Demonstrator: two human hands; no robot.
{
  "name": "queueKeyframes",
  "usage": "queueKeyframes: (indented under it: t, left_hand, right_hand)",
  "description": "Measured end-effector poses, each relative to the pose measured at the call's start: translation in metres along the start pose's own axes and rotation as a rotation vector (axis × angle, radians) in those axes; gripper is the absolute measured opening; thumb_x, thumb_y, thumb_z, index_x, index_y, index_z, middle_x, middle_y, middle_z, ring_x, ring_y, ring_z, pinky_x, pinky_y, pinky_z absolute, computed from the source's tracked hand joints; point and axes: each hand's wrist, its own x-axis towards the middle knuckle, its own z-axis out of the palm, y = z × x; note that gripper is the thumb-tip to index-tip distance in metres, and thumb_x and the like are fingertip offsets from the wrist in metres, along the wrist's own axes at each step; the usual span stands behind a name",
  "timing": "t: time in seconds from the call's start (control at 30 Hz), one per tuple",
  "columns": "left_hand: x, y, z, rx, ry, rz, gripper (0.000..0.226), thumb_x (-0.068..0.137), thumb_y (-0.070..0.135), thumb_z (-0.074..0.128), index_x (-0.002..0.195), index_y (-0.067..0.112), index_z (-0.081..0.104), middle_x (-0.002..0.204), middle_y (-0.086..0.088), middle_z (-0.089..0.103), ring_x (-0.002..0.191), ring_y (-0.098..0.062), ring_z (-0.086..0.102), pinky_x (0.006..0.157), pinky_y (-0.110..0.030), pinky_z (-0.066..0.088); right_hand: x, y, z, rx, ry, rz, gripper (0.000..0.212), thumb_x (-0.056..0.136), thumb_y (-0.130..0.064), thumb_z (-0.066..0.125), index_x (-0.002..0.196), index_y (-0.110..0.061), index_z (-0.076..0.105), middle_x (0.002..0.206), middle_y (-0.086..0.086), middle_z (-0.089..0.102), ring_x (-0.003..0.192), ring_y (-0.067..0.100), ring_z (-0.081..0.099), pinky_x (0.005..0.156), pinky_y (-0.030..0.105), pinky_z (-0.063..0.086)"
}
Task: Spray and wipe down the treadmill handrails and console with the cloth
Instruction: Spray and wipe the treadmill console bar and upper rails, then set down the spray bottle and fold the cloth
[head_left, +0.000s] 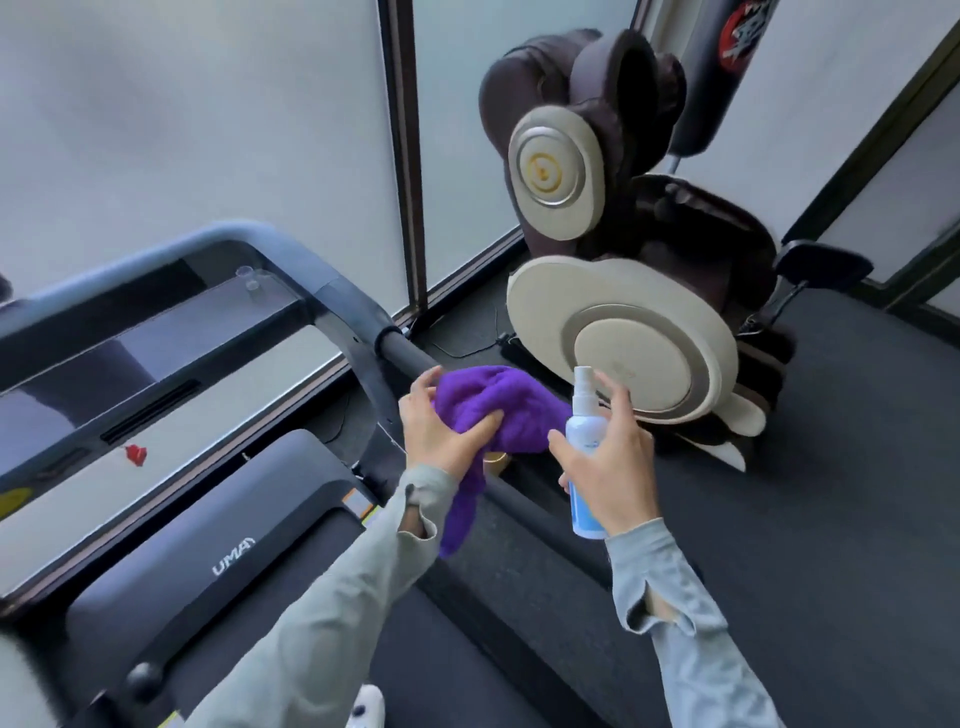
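Note:
A purple cloth (509, 402) is bunched over the treadmill's right handrail (402, 351), a dark padded bar running toward me. My left hand (441, 431) grips the cloth around the rail, and a tail of cloth hangs below my wrist. Just to the right, my right hand (610, 462) holds a small white spray bottle (582, 431) upright, fingers curled round its body, one finger raised near the nozzle. The treadmill console (156, 364) with its dark glossy panel lies at the left.
A brown and beige massage chair (613, 291) stands close to the right of the handrail. Frosted glass walls (208, 130) rise behind. A black punching bag (717, 78) hangs at the upper right. The treadmill belt and motor cover (208, 545) are below, with grey floor to the right.

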Motion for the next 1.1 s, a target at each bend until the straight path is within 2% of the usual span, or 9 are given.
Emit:
queueKeyframes:
  t: [0.07, 0.2, 0.3, 0.37, 0.53, 0.73, 0.9, 1.0, 1.1]
  left_hand:
    - [0.017, 0.010, -0.033, -0.086, 0.069, -0.100, 0.090, 0.039, 0.048, 0.080, 0.117, 0.010, 0.055, 0.112, -0.007, 0.061, 0.100, -0.017, 0.061, 0.091, -0.028, 0.049]
    - [0.041, 0.034, -0.095, -0.291, 0.136, -0.301, 0.056, 0.037, 0.039, 0.084, 0.086, 0.016, 0.067, 0.089, -0.003, 0.071, 0.085, -0.020, 0.067, 0.085, -0.036, 0.055]
    - [0.058, 0.040, -0.138, -0.515, 0.235, -0.399, 0.041, 0.048, 0.026, 0.088, 0.082, 0.012, 0.070, 0.085, -0.007, 0.071, 0.081, -0.023, 0.067, 0.087, -0.038, 0.055]
    - [0.070, 0.042, -0.163, -0.630, 0.278, -0.385, 0.040, 0.052, 0.023, 0.088, 0.085, 0.009, 0.069, 0.089, -0.012, 0.070, 0.083, -0.025, 0.067, 0.089, -0.041, 0.053]
    - [0.091, 0.046, -0.211, -0.768, 0.227, -0.243, 0.089, 0.049, 0.033, 0.084, 0.125, 0.002, 0.049, 0.122, -0.024, 0.059, 0.110, -0.037, 0.060, 0.095, -0.053, 0.048]
    - [0.108, 0.045, -0.255, -0.806, 0.053, -0.325, 0.032, 0.094, 0.018, 0.053, 0.122, 0.017, 0.038, 0.114, -0.014, 0.061, 0.088, -0.025, 0.065, 0.076, -0.043, 0.056]
    - [0.117, 0.032, -0.297, -0.790, -0.160, -0.308, 0.033, 0.079, -0.005, 0.062, 0.112, 0.000, 0.058, 0.093, -0.016, 0.069, 0.077, -0.025, 0.070, 0.068, -0.035, 0.059]
    - [0.122, 0.032, -0.301, -0.751, -0.085, -0.314, 0.041, 0.062, -0.005, 0.069, 0.102, -0.004, 0.064, 0.090, -0.018, 0.069, 0.077, -0.028, 0.069, 0.071, -0.037, 0.058]
    - [0.126, 0.038, -0.302, -0.744, -0.031, -0.289, 0.027, 0.068, -0.015, 0.066, 0.092, -0.003, 0.065, 0.078, -0.013, 0.071, 0.068, -0.024, 0.069, 0.061, -0.032, 0.058]
  right_hand:
    - [0.010, -0.015, 0.022, -0.028, -0.043, -0.077, 0.048, 0.065, -0.032, 0.062, 0.110, -0.016, 0.058, 0.078, 0.009, 0.069, 0.063, 0.040, 0.065, 0.068, 0.046, 0.055]
    - [0.025, -0.063, 0.069, 0.008, -0.174, -0.192, 0.028, 0.073, -0.033, 0.070, 0.086, -0.011, 0.060, 0.065, 0.009, 0.065, 0.059, 0.033, 0.065, 0.066, 0.039, 0.053]
    - [0.031, -0.103, 0.103, 0.130, -0.304, -0.187, 0.026, 0.077, -0.027, 0.078, 0.078, -0.016, 0.055, 0.060, 0.008, 0.064, 0.052, 0.025, 0.064, 0.057, 0.025, 0.049]
    - [0.035, -0.132, 0.125, 0.264, -0.408, -0.143, 0.031, 0.075, -0.031, 0.080, 0.072, -0.021, 0.051, 0.061, 0.003, 0.062, 0.049, 0.027, 0.064, 0.056, 0.032, 0.053]
    - [0.042, -0.192, 0.178, 0.408, -0.539, -0.040, 0.044, 0.057, -0.045, 0.087, 0.065, -0.019, 0.052, 0.059, 0.002, 0.057, 0.048, 0.021, 0.057, 0.059, 0.042, 0.050]
    - [0.053, -0.232, 0.223, 0.344, -0.484, -0.147, 0.036, 0.064, -0.021, 0.088, 0.062, -0.021, 0.052, 0.058, -0.011, 0.054, 0.057, 0.008, 0.048, 0.064, 0.031, 0.045]
    - [0.064, -0.247, 0.236, 0.243, -0.462, -0.298, 0.026, 0.070, -0.014, 0.081, 0.067, -0.015, 0.056, 0.059, -0.010, 0.056, 0.056, 0.006, 0.051, 0.063, 0.024, 0.045]
    - [0.077, -0.253, 0.242, 0.237, -0.535, -0.296, 0.027, 0.069, -0.015, 0.083, 0.067, -0.016, 0.056, 0.059, -0.010, 0.056, 0.057, 0.006, 0.051, 0.063, 0.024, 0.043]
    - [0.088, -0.258, 0.249, 0.333, -0.641, -0.264, 0.030, 0.068, -0.014, 0.086, 0.068, -0.017, 0.056, 0.061, -0.006, 0.057, 0.058, 0.012, 0.053, 0.063, 0.031, 0.047]
